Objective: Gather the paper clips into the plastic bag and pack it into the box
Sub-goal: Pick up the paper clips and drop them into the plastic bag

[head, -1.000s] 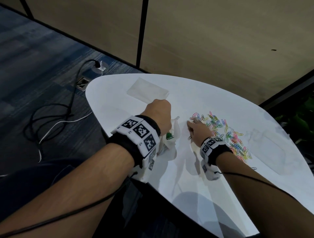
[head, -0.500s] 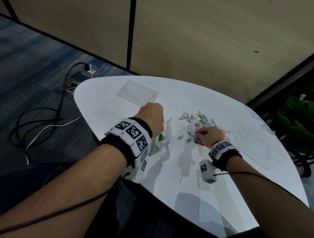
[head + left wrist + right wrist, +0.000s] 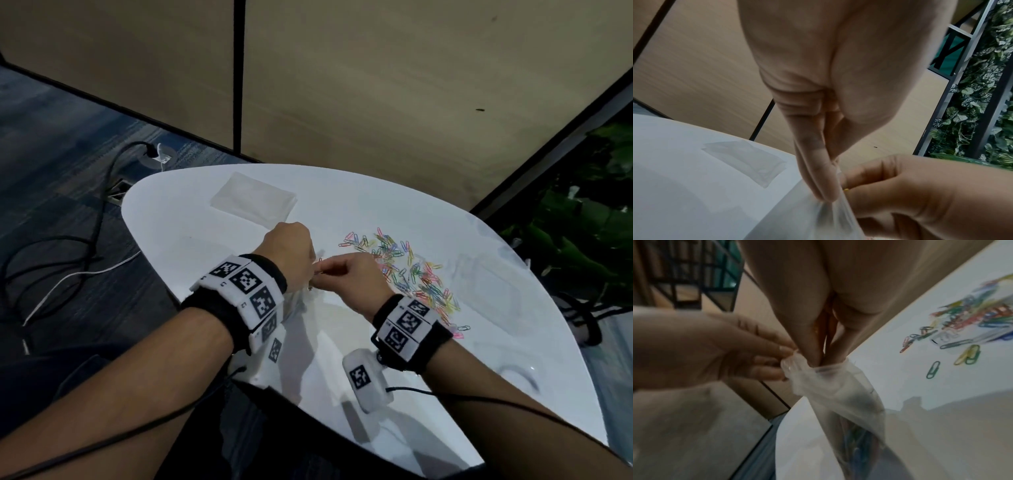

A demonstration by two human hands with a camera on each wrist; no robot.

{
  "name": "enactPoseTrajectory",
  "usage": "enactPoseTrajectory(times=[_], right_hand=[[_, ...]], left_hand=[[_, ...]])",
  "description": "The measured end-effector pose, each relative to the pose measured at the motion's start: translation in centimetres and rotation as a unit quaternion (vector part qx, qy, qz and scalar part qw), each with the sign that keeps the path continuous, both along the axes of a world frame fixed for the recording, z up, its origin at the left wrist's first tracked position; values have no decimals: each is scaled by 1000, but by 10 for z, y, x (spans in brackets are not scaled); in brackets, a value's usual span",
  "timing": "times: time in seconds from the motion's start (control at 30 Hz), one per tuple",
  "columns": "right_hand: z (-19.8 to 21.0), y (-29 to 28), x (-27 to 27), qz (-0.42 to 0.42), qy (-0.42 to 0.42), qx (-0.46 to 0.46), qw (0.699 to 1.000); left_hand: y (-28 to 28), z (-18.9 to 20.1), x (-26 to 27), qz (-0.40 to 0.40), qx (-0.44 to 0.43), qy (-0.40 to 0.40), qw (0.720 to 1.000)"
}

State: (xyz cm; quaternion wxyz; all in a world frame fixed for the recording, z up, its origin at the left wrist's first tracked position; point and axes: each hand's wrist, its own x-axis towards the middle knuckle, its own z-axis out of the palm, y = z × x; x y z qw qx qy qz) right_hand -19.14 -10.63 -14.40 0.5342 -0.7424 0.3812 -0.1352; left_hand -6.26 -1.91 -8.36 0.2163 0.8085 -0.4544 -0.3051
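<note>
Right hand (image 3: 346,279) now off the pile and at the plastic bag (image 3: 830,386) mouth, fingertips pinched inside, left hand (image 3: 291,250) pinching the rim; another load going in, most paper clips (image 3: 407,274) left on the worktop (image 3: 191,233).

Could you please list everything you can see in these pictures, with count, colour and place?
table: one, white, under everything.
paper clips: many loose, mixed colours, heaped on the table's right side; some already in the bag.
plastic bag: one, clear, held up at its mouth between both hands.
flat clear packet: one, at the table's far left.
cables: black and white, on the floor, left.
plants: green, right.
left hand: pinches the bag's rim.
right hand: fingertips in the bag's mouth.
</note>
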Motion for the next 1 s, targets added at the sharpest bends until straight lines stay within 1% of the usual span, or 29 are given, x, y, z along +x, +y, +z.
enactPoseTrajectory(times=[0.07,0.1,0.17,0.2,0.23,0.27,0.3,0.37,0.4,0.43,0.47,0.5,0.53,0.57,0.6,0.63,0.67,0.7,0.73,0.77,0.83,0.93,1.0], right_hand=[[-3,5,6,37,40,-88,995],[-5,7,8,65,52,-140,987],[-4,11,12,132,101,-238,957],[-3,12,13,163,124,-256,945],[1,12,12,186,139,-252,939],[7,11,11,197,143,-237,941],[13,8,9,191,128,-213,949],[24,0,3,128,52,-125,982],[26,-8,0,83,14,-90,992],[23,-18,-4,46,-8,-88,995],[17,-31,-9,29,5,-130,991],[6,-43,-15,45,47,-198,978],[-8,-53,-22,93,119,-270,951],[-23,-58,-29,162,197,-325,911],[-40,-60,-36,232,260,-356,867],[-57,-60,-43,287,297,-373,831],[-70,-59,-49,321,321,-383,804],[-81,-61,-56,332,344,-395,784],[-86,-64,-63,326,369,-402,772],[-89,-71,-71,307,394,-404,766],[-90,-86,-86,262,429,-409,762],[-96,-104,-99,197,468,-384,771],[-99,-110,-99,160,474,-357,789]], left_hand=[[0,-2,0,4,-2,9,1000],[0,-2,0,5,-1,14,1000],[-1,-3,1,7,-4,17,1000],[-1,-4,2,8,-7,17,1000],[0,-3,2,11,-10,16,1000],[0,-3,3,13,-11,14,1000],[0,-3,3,14,-13,10,1000],[0,-4,6,15,-15,-3,1000],[1,-5,8,17,-15,-9,1000],[1,-5,9,19,-13,-12,1000],[2,-6,10,20,-10,-14,1000],[2,-6,11,19,-7,-14,1000],[3,-6,11,18,-3,-14,1000],[3,-5,11,17,-1,-16,1000],[3,-5,12,16,2,-17,1000],[4,-4,12,15,2,-19,1000],[4,-3,13,13,3,-20,1000],[5,-2,13,12,5,-22,1000],[5,-2,13,10,7,-23,1000],[5,-1,13,8,8,-23,1000],[4,-1,12,4,9,-21,1000],[2,-3,9,-2,14,-21,1000],[0,-4,7,-9,24,-26,999]])
